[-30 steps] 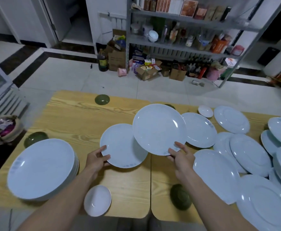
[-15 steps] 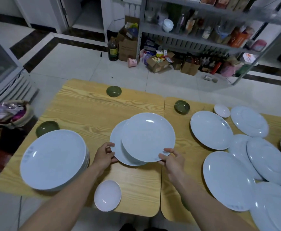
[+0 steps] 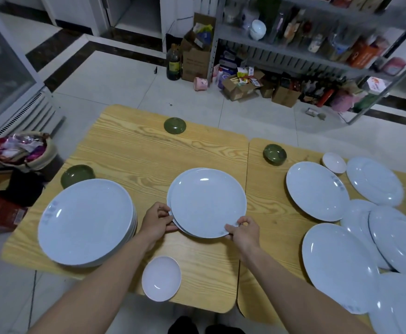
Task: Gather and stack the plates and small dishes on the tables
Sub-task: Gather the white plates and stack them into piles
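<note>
Two white plates (image 3: 208,201) lie one on the other in the middle of the left wooden table (image 3: 134,150). My left hand (image 3: 157,219) grips the left rim of this pair. My right hand (image 3: 244,231) pinches the near right rim of the top plate. A tall stack of white plates (image 3: 86,221) stands at the left. A small white dish (image 3: 161,278) sits at the near edge. Several single white plates (image 3: 317,190) lie spread over the right table.
Three small green dishes are on the tables: one at the far edge (image 3: 175,125), one behind the stack (image 3: 77,174), one on the right table (image 3: 274,154). A small white dish (image 3: 334,162) sits beyond the right plates. Shelves and boxes (image 3: 240,86) stand across the floor.
My right hand carried the lifted plate leftward and lowered it onto the plate held by my left hand. The two plates now lie nearly aligned.
</note>
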Tool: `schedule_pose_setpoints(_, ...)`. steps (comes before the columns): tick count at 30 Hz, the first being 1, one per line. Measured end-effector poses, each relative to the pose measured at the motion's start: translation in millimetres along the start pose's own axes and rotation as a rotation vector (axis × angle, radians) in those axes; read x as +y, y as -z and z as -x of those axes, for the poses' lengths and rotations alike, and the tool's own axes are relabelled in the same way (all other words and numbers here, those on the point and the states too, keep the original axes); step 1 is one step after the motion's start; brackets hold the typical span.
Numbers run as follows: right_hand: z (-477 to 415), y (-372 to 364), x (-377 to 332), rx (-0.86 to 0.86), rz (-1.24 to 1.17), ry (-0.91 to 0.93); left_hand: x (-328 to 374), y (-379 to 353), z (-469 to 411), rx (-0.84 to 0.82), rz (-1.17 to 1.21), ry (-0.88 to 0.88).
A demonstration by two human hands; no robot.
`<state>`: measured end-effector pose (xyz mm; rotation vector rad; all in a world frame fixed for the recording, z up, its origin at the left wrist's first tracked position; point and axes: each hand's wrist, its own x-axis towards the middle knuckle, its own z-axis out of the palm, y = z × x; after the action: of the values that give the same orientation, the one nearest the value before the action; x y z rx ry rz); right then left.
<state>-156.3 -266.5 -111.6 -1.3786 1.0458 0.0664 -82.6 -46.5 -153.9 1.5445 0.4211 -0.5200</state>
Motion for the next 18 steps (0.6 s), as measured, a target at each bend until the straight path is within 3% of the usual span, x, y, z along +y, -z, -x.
schedule_pose_setpoints(6,-2.9,-2.6,-4.1,-0.050,0.200,0.025,4.2,0.8,1.3,-0.009,-0.003,0.013)
schedule_pose_setpoints(18,-1.7,-12.4,-7.8,0.124,0.329,0.148,6.6,-1.8,4.0,0.012,-0.019,0.053)
